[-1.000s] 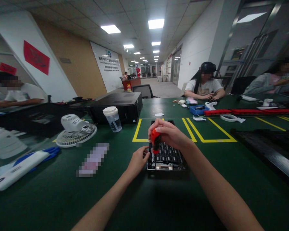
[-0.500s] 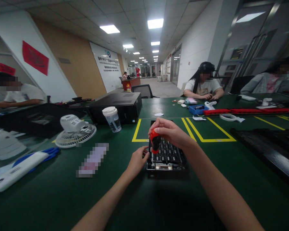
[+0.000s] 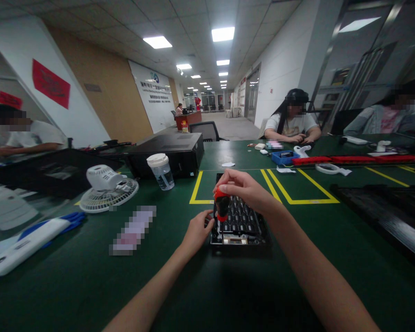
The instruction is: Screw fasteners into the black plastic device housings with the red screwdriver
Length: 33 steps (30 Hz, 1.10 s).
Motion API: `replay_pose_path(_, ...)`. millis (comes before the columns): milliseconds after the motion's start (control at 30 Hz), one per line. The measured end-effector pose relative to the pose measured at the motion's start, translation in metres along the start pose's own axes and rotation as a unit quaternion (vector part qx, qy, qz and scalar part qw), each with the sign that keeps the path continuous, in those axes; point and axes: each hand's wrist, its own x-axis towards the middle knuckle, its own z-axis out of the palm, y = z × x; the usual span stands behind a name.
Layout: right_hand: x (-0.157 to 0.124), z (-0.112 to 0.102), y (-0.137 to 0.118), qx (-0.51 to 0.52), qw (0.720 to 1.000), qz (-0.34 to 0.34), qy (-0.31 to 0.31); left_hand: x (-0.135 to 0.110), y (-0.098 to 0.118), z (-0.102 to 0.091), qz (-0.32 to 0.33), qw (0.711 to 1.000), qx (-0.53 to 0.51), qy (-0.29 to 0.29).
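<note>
A black plastic case with rows of raised cells inside lies on the green table in front of me. Near its front end there is a pale metal-coloured part. My right hand grips a red and black screwdriver by the top of its handle. The screwdriver stands nearly upright, its thin shaft pointing down to the front left corner of the case; the exact tip contact is too small to make out. My left hand grips the left edge of the case, with some fingertips hidden against its side.
Left of me are a clear bottle with a white lid, a white fan and a large black box. Black panels lie at the right. A blue tray stands further back, near a seated person.
Almost nothing differs. The screwdriver handle has shifted or turned very slightly in my right hand, while my left hand and the case stay in place.
</note>
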Motion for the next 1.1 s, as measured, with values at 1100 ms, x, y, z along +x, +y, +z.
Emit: replay_pose_path(1100, -0.0029, 0.0018, -0.0064, -0.168, 0.984, -0.023, 0.053, 0.0007, -0.0054, 0.004, 0.01, 1.0, 0.002, 0.001)
